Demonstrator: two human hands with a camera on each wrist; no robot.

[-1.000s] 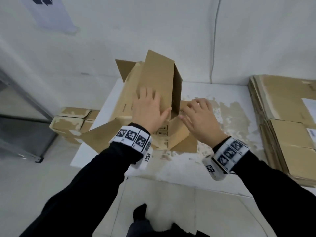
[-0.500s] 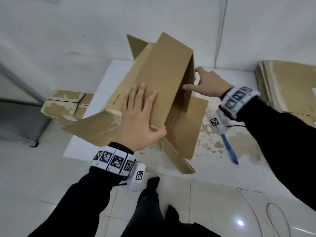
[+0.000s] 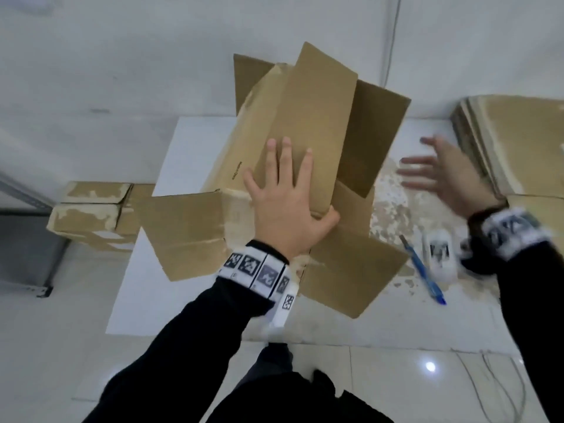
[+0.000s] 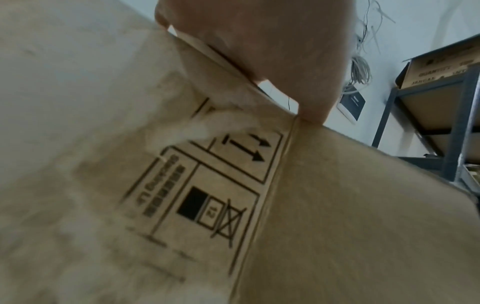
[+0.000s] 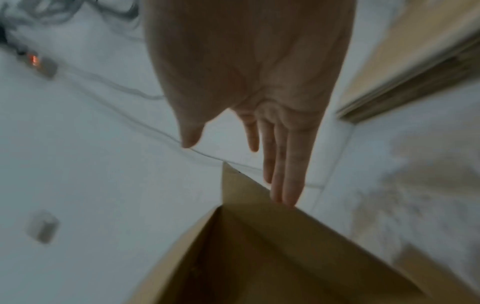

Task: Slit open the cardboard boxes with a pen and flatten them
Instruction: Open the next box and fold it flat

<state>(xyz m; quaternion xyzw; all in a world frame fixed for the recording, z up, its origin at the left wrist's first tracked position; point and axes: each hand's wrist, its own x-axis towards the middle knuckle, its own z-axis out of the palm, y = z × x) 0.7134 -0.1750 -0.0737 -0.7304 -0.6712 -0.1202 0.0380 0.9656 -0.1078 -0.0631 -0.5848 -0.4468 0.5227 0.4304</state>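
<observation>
A brown cardboard box (image 3: 317, 117) with all its flaps loose lies tilted on the white table (image 3: 189, 154), its open end toward the right. My left hand (image 3: 287, 209) lies flat on the box's upper panel, fingers straight, thumb at the panel's near edge. The left wrist view shows that palm (image 4: 259, 41) over a printed side of the box (image 4: 337, 205). My right hand (image 3: 448, 178) hovers spread and blurred to the right of the box, touching nothing. In the right wrist view its fingers (image 5: 288, 164) point over the box's open end (image 5: 259, 257). A blue pen (image 3: 422, 270) lies on the table near my right wrist.
A stack of flattened cardboard (image 3: 518, 141) fills the table's right side. Closed boxes (image 3: 91, 215) sit on the floor at the left, beside a grey metal shelf frame (image 3: 24, 239). Cables (image 3: 488, 386) trail on the tiled floor at the lower right.
My right hand has let go of the box's far right edge and swung out to the right. The box has tipped further open. My left hand stays on the upper panel.
</observation>
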